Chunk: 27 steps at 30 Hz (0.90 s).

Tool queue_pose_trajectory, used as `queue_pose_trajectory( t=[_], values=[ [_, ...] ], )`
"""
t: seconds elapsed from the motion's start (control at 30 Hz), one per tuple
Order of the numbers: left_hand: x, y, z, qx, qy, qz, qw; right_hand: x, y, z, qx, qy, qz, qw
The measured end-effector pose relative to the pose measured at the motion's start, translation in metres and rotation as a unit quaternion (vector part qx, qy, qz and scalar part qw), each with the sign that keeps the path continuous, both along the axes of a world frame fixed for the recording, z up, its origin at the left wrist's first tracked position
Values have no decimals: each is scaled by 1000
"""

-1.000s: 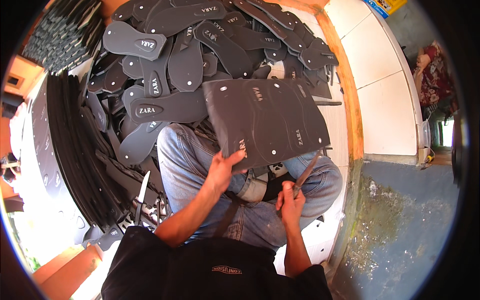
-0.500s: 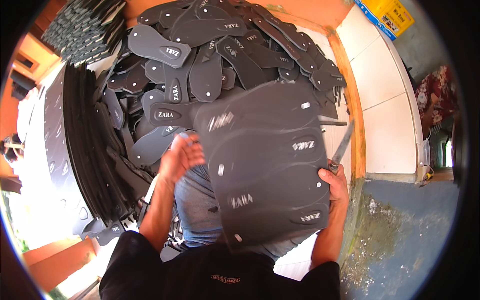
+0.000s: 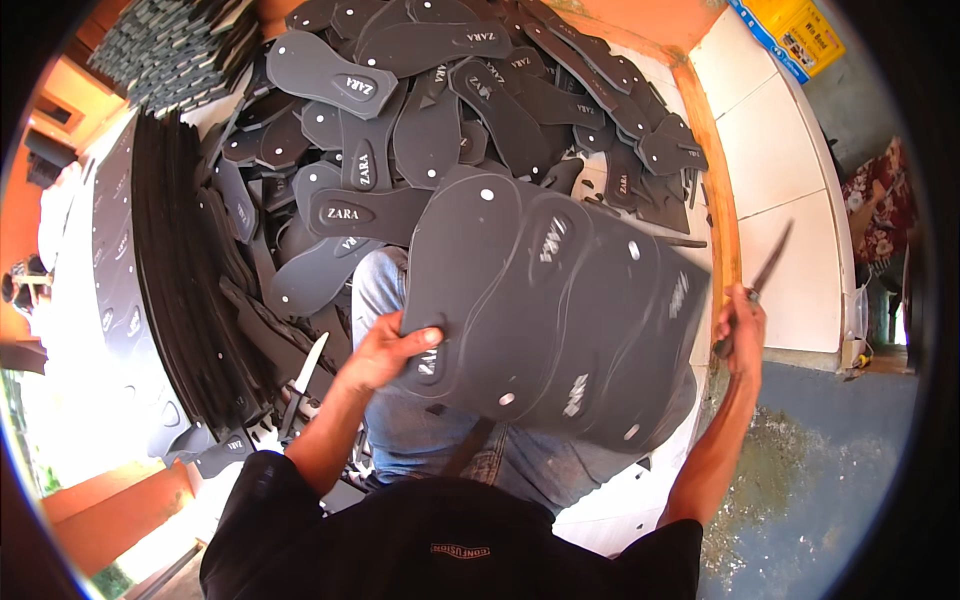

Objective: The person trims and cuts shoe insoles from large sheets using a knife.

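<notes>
Dark sheet [image 3: 530, 300] over my lap [image 3: 435, 445]; left hand [image 3: 385, 352] pinches its left edge, thumb on top, presumably steadying it. My right hand [image 3: 740, 335] grips a knife [image 3: 773, 260], fingers curled closed, blade apart from the sheet, probably sparing its surface.

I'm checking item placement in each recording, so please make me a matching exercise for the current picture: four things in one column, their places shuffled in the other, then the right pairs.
Things
1. Sheet
2. Dark-bladed knife
3. Pale-bladed knife
4. Yellow package

Places
A. In neither hand, near the left forearm
B. At the picture's upper right
C. In the left hand
D. In the right hand

Pairs: 1-C, 2-D, 3-A, 4-B
</notes>
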<state>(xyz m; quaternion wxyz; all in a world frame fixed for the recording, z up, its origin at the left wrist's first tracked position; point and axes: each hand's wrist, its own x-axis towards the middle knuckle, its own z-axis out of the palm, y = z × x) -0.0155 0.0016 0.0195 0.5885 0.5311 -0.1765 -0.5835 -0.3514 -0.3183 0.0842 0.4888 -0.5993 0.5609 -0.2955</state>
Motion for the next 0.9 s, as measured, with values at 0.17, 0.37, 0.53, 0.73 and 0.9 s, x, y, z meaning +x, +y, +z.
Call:
queue_pose_trajectory(
  t=[0.17, 0.37, 0.53, 0.73, 0.9],
  values=[
    [-86, -24, -44, 81, 58, 201, 974, 11, 77, 14, -45, 22, -20, 999],
    [-117, -27, -24, 161, 120, 204, 958, 5, 226, -69, 204, -15, 133, 970],
    [-126, -13, -24, 177, 152, 216, 948, 6, 273, -71, 236, 56, 186, 952],
    [-125, -11, -21, 159, 215, 218, 939, -5, 280, -65, 235, 114, 214, 941],
    [-121, -15, -14, 168, 219, 225, 934, -2, 280, -66, 241, 115, 216, 939]
  ],
)
